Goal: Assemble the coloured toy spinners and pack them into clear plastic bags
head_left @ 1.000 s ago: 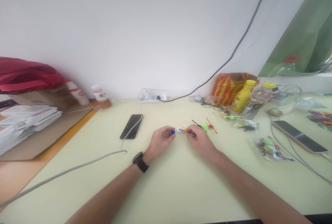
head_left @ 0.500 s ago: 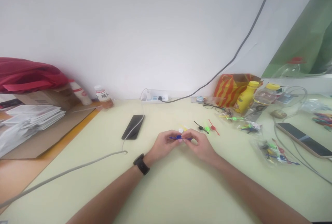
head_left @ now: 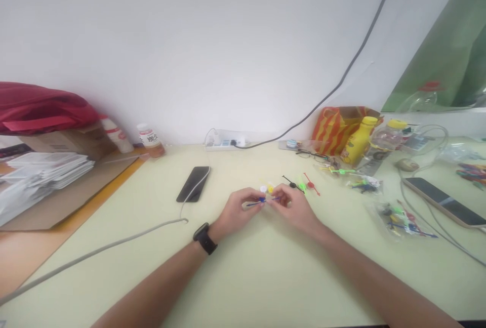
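Observation:
Above the middle of the table, my left hand pinches a small blue plastic spinner arrow between thumb and fingertips. My right hand is closed on the arrow's other end, its fingertips close to the left ones. Part of the arrow's centre is hidden by fingers. Just beyond the fingers lie a white round piece and a yellow spinner arrow, partly covered. Right of them on the table are a black spinner arrow, a green one and a red one.
Left of my hands lies a black phone with a cable across it. Clear bags of coloured spinner arrows and another phone are at the right. Bottles, a striped bag and a power strip line the wall.
My fingertips have shifted slightly on the blue spinner arrow, which is tilted a little differently. My right hand has moved slightly, and more of the yellow arrow shows behind.

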`<state>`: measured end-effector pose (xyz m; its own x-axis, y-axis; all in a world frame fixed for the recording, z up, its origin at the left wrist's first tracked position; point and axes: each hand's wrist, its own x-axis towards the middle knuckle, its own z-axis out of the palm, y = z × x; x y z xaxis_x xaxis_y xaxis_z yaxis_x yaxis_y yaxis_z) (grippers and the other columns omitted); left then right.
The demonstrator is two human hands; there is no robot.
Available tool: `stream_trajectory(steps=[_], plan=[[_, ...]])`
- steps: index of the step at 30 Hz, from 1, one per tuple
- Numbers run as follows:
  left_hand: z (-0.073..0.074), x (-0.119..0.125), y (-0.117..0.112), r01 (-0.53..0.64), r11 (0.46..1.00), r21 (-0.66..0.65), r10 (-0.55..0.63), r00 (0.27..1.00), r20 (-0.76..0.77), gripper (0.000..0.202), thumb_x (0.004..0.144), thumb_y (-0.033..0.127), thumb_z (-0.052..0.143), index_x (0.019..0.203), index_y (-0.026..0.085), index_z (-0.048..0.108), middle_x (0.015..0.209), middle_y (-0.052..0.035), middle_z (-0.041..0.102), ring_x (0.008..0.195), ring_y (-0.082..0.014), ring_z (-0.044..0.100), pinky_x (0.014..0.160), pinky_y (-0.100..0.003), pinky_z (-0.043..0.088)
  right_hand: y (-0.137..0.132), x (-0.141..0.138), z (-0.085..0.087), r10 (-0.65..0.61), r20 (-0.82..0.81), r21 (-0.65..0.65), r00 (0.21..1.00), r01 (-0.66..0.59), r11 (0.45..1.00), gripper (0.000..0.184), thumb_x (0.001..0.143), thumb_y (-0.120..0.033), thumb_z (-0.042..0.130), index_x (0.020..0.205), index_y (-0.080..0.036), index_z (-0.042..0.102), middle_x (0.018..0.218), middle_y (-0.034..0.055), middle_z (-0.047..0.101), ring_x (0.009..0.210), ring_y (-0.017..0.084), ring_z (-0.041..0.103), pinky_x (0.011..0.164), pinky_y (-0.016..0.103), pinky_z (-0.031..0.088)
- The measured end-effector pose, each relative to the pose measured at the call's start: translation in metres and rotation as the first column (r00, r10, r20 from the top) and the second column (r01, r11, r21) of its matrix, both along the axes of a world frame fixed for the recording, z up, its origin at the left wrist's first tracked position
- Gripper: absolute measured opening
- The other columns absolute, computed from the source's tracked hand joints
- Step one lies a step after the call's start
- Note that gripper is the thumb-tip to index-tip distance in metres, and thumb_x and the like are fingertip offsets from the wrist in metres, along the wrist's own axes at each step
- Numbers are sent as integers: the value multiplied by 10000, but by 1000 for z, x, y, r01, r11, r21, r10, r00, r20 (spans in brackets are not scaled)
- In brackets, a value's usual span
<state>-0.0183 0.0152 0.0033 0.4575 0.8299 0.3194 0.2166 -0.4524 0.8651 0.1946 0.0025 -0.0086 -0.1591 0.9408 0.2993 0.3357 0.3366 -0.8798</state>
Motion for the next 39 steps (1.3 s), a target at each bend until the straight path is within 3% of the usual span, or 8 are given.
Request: stream_trajectory(steps=[6, 16, 20, 23, 28, 32, 36, 39], plan=[[0, 0, -3, -32, 995, 89, 38, 997, -66, 186, 872, 311, 732, 1020, 209, 780, 1007, -69, 786, 890, -211, 741, 858, -337, 601, 5, 3, -1, 84, -199, -85, 976, -103, 991, 314, 883, -492, 697, 999, -203, 657, 891, 37, 664, 788, 170, 620, 699, 299, 504], [1, -2, -4, -51, 991, 124, 59, 996, -61, 149, 862, 311, 736, 946, 196, 781, 926, -61, 789, 808, -198, 735, 808, -324, 607, 4, -1, -2, 103, -336, -158, 936, -164, 974, 380, 823, -545, 755, 980, -209, 671, 912, 45, 664, 771, 166, 599, 662, 302, 515], [4, 0, -5, 65, 998, -24, -64, 997, 37, 202, 894, 346, 717, 1007, 185, 764, 1060, -101, 768, 933, -225, 726, 884, -365, 601, 4, -2, 2, 82, -339, -164, 937, -145, 976, 381, 822, -552, 749, 966, -210, 663, 868, 35, 656, 729, 159, 592, 671, 311, 523], [6, 1, -4, 179, 967, -183, -159, 980, 118, 258, 916, 387, 699, 1060, 180, 756, 1145, -132, 749, 1051, -261, 708, 967, -416, 578, 5, 0, 2, 78, -329, -152, 941, -135, 979, 398, 828, -563, 734, 1002, -214, 651, 866, 34, 653, 732, 169, 616, 699, 331, 543], [2, -1, 5, 140, 947, -288, -77, 973, 219, 295, 854, 381, 784, 1064, 177, 746, 1086, -109, 753, 1010, -236, 710, 965, -398, 570, 6, 5, 1, -29, -141, -11, 990, 28, 1000, 376, 919, -548, 617, 1126, -236, 644, 949, 48, 637, 792, 187, 624, 685, 309, 525], [-2, -4, 10, 132, 935, -330, -37, 960, 277, 307, 852, 379, 790, 1075, 171, 751, 1048, -103, 760, 948, -211, 715, 913, -367, 579, 0, 7, 6, 70, -38, 43, 997, -68, 997, 357, 987, -503, 515, 1189, -242, 651, 792, 15, 574, 724, 186, 570, 641, 298, 475], [-2, -5, 11, 136, 927, -349, -25, 952, 305, 328, 836, 369, 809, 1088, 168, 754, 1044, -105, 766, 949, -209, 718, 908, -363, 580, -7, 3, 7, 130, -82, 48, 988, -127, 991, 528, 1010, -455, 486, 1505, -292, 404, 830, -3, 533, 699, 171, 529, 639, 292, 459], [-4, -6, 11, 146, 922, -358, -25, 947, 320, 306, 826, 351, 822, 1064, 169, 761, 1032, -98, 769, 943, -200, 720, 910, -352, 578, -9, 1, 6, 126, -121, 18, 985, -124, 992, 606, 1029, -437, 446, 1584, -322, 233, 842, -10, 512, 690, 168, 509, 638, 289, 450]])
